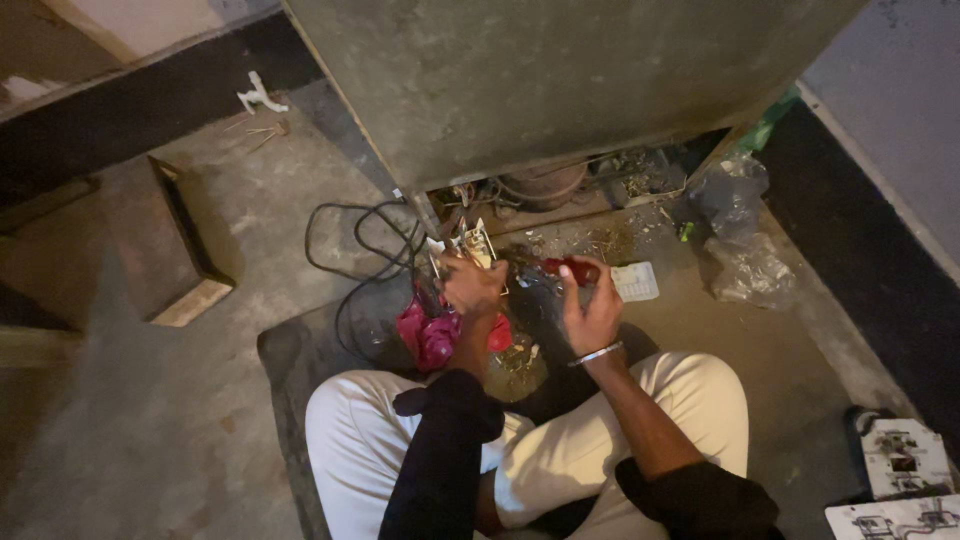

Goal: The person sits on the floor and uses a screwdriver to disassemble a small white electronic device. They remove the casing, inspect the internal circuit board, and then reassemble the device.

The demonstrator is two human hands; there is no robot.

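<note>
At the upper left of the frame a small white plastic fitting [258, 97] lies on the bare grey concrete floor [150, 420], and below it a shallow wooden tray [190, 250] rests tilted. A black cable [350, 250] loops across the floor toward the centre.

In the centre, the left hand [472, 285] is closed around a small pale metal-and-plastic electrical part with prongs [468, 243], which juts upward out of the fist, its long axis pointing toward the open base of the big grey metal cabinet [520, 80]. A crumpled pink bag [432, 335] lies just below that hand.

Just to the right, the right hand [592, 310], with a thin silver bangle at its wrist, is pinched on a red-handled tool [567, 269]. The tool lies roughly level, its working end pointing left toward the pronged part, which the left hand holds nearer. Whether the tip touches it I cannot tell.

Right of the hands lie a white rectangular ribbed piece [636, 281] and crumpled clear plastic bags [745, 265]. White electrical boards [905, 470] sit at the lower right. The room is dim.
</note>
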